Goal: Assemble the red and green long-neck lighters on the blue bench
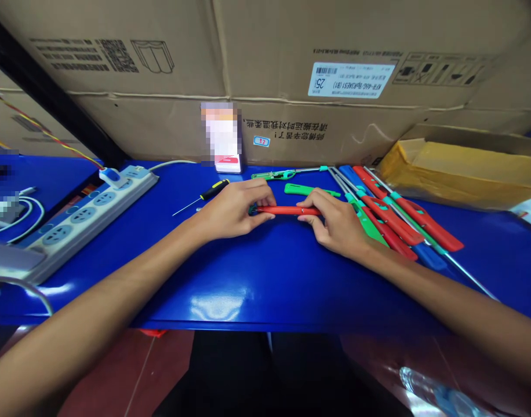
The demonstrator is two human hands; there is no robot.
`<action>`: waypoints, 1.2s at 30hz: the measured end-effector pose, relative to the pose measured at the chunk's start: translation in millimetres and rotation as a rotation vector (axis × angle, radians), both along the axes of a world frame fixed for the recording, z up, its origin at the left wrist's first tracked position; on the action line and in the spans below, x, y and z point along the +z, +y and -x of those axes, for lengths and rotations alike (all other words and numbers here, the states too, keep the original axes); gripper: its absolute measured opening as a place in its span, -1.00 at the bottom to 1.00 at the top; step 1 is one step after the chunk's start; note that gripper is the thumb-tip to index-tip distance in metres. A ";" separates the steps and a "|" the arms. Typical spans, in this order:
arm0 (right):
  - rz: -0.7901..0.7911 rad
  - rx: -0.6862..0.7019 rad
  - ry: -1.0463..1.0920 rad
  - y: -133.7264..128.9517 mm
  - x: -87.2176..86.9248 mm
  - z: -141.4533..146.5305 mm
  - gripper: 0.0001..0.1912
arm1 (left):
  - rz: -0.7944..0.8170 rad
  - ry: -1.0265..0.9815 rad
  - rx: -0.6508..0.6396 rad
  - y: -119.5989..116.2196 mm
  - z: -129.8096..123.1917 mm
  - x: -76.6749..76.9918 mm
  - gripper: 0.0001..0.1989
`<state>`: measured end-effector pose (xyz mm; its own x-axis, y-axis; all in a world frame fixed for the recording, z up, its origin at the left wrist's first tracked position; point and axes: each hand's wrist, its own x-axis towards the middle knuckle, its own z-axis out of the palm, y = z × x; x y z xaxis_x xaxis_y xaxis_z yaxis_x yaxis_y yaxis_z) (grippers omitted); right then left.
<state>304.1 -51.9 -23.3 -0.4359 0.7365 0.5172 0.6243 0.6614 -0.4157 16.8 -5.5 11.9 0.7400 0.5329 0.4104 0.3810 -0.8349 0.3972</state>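
Between both hands, just above the blue table (248, 260), a red-handled long-nose lighter (287, 211) lies level. My left hand (237, 208) is closed around its left end, where some green shows. Thumb and fingers of my right hand (341, 223) pinch its right end. Left of my left hand lies a screwdriver (214, 189) with a black and yellow handle. Behind the hands are a green handle shell half (311, 189) and an opened green lighter (274, 174) with a metal rod. Several red, blue and green lighters (404, 226) are piled at right.
A white power strip (85, 217) with a plug in it stands at left. A lit phone (228, 142) leans against the large cardboard box (269, 69) at the back. An open yellowish carton (461, 168) stands at right. Below the table edge is a clear plastic bottle (435, 394).
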 end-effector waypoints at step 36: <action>1.311 0.396 0.510 -1.7 24.0 0.6 -0.57 | 0.128 0.104 -0.117 -3.5 8.2 21.0 -0.75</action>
